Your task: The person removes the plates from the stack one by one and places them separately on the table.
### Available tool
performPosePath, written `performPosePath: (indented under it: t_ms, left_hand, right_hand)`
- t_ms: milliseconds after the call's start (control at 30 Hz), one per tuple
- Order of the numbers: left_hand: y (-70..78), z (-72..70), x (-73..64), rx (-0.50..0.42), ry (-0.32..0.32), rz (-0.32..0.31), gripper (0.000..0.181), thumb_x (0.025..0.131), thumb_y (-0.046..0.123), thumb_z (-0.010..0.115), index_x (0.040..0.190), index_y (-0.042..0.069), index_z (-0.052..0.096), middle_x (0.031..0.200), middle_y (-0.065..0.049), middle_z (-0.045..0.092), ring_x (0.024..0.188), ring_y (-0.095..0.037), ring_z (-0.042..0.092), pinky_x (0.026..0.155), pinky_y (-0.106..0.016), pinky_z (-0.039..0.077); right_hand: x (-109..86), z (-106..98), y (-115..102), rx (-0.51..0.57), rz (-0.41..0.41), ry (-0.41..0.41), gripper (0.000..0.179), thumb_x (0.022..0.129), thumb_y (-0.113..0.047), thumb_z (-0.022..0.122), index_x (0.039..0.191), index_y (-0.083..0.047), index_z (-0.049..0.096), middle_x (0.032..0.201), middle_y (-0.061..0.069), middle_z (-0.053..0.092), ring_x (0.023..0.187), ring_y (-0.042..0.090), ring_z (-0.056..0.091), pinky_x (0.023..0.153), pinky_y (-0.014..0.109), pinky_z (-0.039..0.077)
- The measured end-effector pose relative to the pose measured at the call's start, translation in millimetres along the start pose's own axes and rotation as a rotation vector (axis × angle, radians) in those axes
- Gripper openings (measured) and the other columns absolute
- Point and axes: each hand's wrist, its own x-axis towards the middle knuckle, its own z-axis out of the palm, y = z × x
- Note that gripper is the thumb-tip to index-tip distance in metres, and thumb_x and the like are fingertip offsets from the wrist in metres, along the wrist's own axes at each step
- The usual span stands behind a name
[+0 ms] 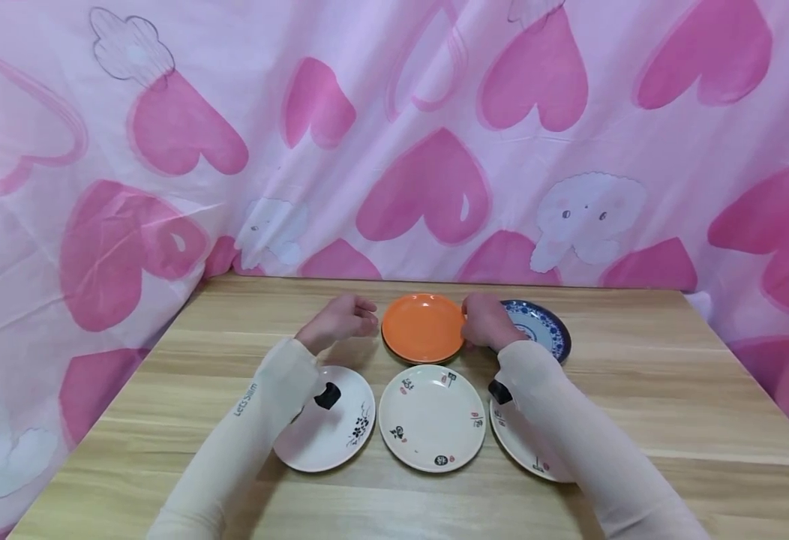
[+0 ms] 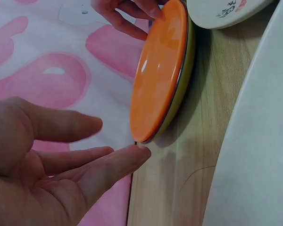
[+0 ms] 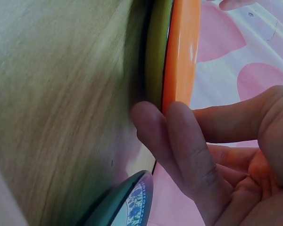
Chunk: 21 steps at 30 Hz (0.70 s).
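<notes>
An orange plate (image 1: pixel 424 328) sits on top of an olive-green plate (image 3: pixel 156 61) at the back middle of the table. At its right edge is my right hand (image 1: pixel 491 321), fingertips touching the rim in the right wrist view. My left hand (image 1: pixel 342 322) is held just left of the stack, thumb and fingers apart, with nothing between them. Partly behind the right hand lies a blue-and-white patterned plate (image 1: pixel 558 336) with a dark rim. In front of the stack is a cream plate (image 1: pixel 431 416) with small black and red designs.
Under the left forearm lies a white plate (image 1: pixel 340 427) with black flowers; the right forearm covers part of another cream plate (image 1: pixel 526 450). All rest on a wooden table (image 1: pixel 637 360). Behind it hangs a pink curtain (image 1: pixel 381 165) printed with hearts.
</notes>
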Motion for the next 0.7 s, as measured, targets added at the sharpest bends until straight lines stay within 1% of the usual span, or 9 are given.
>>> performPosePath:
  t_ms: [100,200,333,400,500,700]
  left_hand:
    - [1.5,3.2,5.7,0.033,0.015,0.013,0.046,0.090,0.003,0.062,0.134,-0.010,0.055,0.120,-0.022,0.066,0.105,-0.026,0.064,0.099,-0.036,0.055]
    - [2.3,7.7,10.9,0.071,0.040,0.021,0.047,0.086,0.002,0.064,0.130,-0.010,0.056,0.116,-0.021,0.068,0.104,-0.026,0.064,0.096,-0.036,0.057]
    - [6.5,12.0,11.7,0.130,0.073,0.005,0.046,0.086,0.001,0.065,0.129,-0.009,0.057,0.118,-0.021,0.069,0.109,-0.029,0.066,0.097,-0.038,0.057]
    - [9.0,12.9,11.2,0.159,0.090,-0.005,0.044,0.086,0.001,0.065,0.129,-0.008,0.058,0.119,-0.020,0.070,0.112,-0.030,0.066,0.099,-0.039,0.056]
    - [11.1,13.6,12.1,0.183,0.102,-0.014,0.042,0.086,0.003,0.065,0.127,-0.005,0.061,0.118,-0.019,0.071,0.111,-0.030,0.066,0.098,-0.039,0.056]
    - [9.8,14.8,15.2,0.219,0.080,-0.024,0.042,0.084,0.005,0.067,0.125,-0.003,0.063,0.115,-0.018,0.071,0.104,-0.027,0.067,0.092,-0.035,0.058]
  right_hand:
    - [0.5,-0.8,1.2,-0.006,0.003,-0.001,0.034,0.090,-0.001,0.068,0.123,0.002,0.061,0.097,0.015,0.066,0.070,0.021,0.065,0.073,0.030,0.061]
    - [1.3,0.2,2.2,-0.015,0.003,-0.001,0.022,0.090,-0.002,0.069,0.111,0.001,0.064,0.088,0.013,0.067,0.071,0.022,0.064,0.067,0.027,0.057]
    - [2.8,0.8,2.6,-0.025,0.007,-0.006,0.008,0.090,-0.003,0.070,0.097,-0.001,0.066,0.080,0.012,0.066,0.070,0.023,0.063,0.061,0.024,0.052]
    - [3.4,0.8,2.2,-0.030,0.010,-0.005,0.006,0.090,-0.003,0.070,0.094,-0.002,0.066,0.080,0.012,0.066,0.070,0.023,0.062,0.060,0.023,0.052]
    - [3.5,0.5,1.5,-0.035,0.018,-0.002,0.005,0.089,-0.004,0.070,0.092,-0.002,0.067,0.079,0.012,0.066,0.069,0.023,0.062,0.059,0.023,0.051]
    - [3.1,0.4,0.7,-0.013,0.036,-0.016,0.003,0.089,-0.005,0.071,0.089,-0.002,0.069,0.076,0.011,0.067,0.067,0.022,0.063,0.058,0.023,0.050]
